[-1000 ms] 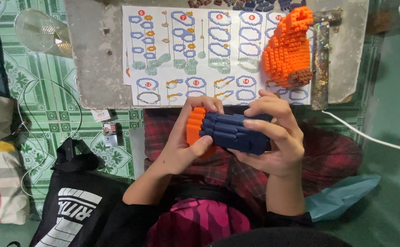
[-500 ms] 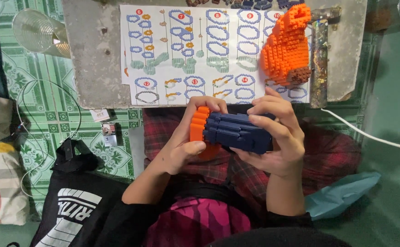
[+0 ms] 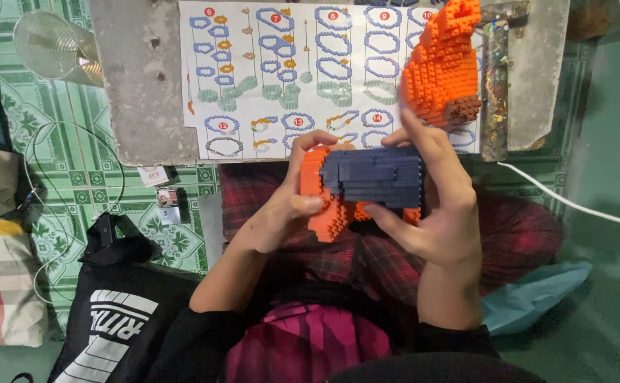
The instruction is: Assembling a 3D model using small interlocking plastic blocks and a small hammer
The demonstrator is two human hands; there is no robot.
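Left hand (image 3: 281, 213) and right hand (image 3: 437, 206) both clamp navy-and-orange brick model (image 3: 366, 181) over lap; hard squeeze risks layers popping apart.

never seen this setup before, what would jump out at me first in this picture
At the centre, the left hand and the right hand grip a chunky model of small plastic bricks, dark blue on top and orange below, over a lap in red plaid cloth. Just above it, a tall bright orange brick figure stands on a white printed instruction sheet of numbered build steps, spread on a grey slab.
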